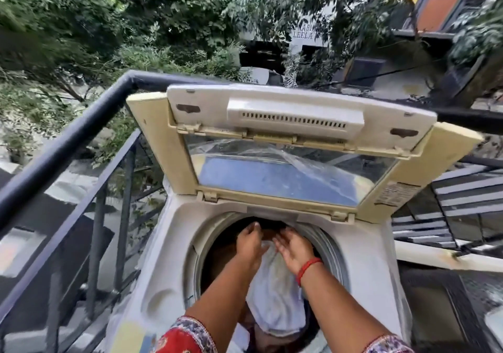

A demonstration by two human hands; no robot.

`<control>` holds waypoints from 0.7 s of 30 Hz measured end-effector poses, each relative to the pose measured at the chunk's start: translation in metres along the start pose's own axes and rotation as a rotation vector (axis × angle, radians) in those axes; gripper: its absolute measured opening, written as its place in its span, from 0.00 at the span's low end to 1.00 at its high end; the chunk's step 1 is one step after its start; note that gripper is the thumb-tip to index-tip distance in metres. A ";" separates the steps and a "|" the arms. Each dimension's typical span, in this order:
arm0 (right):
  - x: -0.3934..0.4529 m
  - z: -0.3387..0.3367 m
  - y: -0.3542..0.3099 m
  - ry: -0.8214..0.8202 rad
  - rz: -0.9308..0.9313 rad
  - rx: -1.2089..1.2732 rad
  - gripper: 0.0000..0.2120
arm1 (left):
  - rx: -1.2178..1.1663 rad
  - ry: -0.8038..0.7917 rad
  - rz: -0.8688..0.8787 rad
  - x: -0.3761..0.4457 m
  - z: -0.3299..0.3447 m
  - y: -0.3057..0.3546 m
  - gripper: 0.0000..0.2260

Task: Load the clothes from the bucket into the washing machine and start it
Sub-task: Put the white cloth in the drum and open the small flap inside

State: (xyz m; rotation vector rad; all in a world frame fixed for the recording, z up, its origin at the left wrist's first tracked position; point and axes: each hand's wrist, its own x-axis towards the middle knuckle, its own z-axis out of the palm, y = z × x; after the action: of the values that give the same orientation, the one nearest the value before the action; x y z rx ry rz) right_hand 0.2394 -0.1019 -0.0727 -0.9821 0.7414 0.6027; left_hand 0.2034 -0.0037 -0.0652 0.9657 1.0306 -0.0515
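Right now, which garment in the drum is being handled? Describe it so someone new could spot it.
Start at the top-loading washing machine by the black railing, its lid folded up. Look into the round drum opening, between the left hand and the right hand. The white cloth lies there beneath the forearms, the only pale piece among darker brownish clothes.

The far half of the drum (217, 265) lies in shadow, so what sits under the white cloth (275, 298) is hard to tell. The left hand (250, 241) and right hand (292, 249) reach in together, and their fingers (251, 227) blur against the dark; whether they grip anything cannot be told. The patterned sleeves (185, 336) and the washing machine (163, 284) front are cut by the bottom edge. The label (394, 193) on the lid (299, 113) is too small to read. Lettering on the distant wall (306, 32) is partly behind leaves.
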 end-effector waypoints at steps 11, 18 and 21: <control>0.015 0.020 -0.014 -0.016 0.069 0.475 0.12 | -0.538 -0.040 -0.093 0.014 0.028 0.010 0.19; 0.018 0.013 -0.011 0.013 0.021 0.551 0.10 | -0.575 0.073 -0.071 0.011 0.031 0.013 0.21; 0.020 0.011 -0.007 0.032 0.009 0.565 0.10 | -0.564 0.050 -0.087 0.010 0.031 0.012 0.21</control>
State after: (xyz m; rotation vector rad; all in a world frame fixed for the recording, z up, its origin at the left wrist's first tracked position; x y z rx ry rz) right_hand 0.2599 -0.0929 -0.0806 -0.4662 0.8815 0.3518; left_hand 0.2361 -0.0136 -0.0599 0.4113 1.0541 0.1848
